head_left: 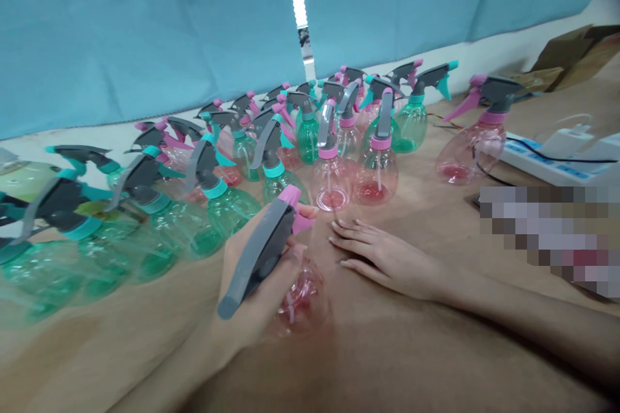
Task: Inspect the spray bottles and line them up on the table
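Observation:
My left hand (pixel 256 277) is closed around the neck of a pink spray bottle (pixel 305 297) with a grey and pink trigger head. The bottle is near the front of the table, its clear pink body below my fingers. To its right, my right hand (pixel 382 258) lies flat on the brown tabletop (pixel 411 348), fingers stretched out and holding nothing. Just beyond the fingertips stand two more pink spray bottles (pixel 376 174), upright side by side. A green spray bottle (pixel 232 210) stands close beyond my left hand.
Rows of green and pink spray bottles (pixel 184 232) fill the left and back. A single pink spray bottle (pixel 472 148) stands at the right, by a white power strip (pixel 542 161) with cables. Behind are a cardboard box (pixel 571 55) and a blue curtain (pixel 145 26). One item at the right is blurred out.

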A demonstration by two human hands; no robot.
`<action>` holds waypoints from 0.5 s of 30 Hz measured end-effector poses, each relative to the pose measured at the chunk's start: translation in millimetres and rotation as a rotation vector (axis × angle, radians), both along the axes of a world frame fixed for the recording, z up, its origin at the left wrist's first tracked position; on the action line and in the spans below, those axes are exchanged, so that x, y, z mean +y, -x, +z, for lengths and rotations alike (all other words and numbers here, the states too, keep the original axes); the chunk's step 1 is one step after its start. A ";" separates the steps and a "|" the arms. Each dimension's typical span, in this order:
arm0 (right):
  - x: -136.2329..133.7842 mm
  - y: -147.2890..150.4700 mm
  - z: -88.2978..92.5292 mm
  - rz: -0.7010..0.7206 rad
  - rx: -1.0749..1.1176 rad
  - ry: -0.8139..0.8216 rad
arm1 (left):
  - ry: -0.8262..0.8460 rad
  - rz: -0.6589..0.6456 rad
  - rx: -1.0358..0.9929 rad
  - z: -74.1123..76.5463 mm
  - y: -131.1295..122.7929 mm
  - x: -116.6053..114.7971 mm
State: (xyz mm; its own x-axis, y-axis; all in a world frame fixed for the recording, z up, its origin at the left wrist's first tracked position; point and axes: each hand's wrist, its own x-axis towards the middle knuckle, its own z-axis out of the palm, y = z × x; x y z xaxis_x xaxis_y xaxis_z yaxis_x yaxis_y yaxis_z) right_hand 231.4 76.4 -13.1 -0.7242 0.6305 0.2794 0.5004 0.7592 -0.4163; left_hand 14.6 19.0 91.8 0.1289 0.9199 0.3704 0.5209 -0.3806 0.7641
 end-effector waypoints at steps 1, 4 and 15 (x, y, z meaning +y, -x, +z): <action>0.0 0.0 0.0 0.000 0.011 0.002 | 0.004 0.003 -0.006 0.0 -0.6 -0.1; 0.1 -0.1 0.3 -0.003 0.030 0.010 | 0.024 0.022 -0.032 0.4 -1.7 0.1; -0.2 0.6 0.7 -0.009 0.008 -0.004 | 0.032 0.002 0.019 3.2 -0.6 -0.2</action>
State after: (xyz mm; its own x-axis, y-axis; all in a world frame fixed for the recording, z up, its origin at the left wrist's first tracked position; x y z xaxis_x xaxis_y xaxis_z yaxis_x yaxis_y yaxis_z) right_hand 230.8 76.2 -12.4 -0.7164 0.6355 0.2878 0.5037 0.7567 -0.4169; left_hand 15.3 18.8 95.1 0.1342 0.9313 0.3385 0.5360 -0.3555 0.7657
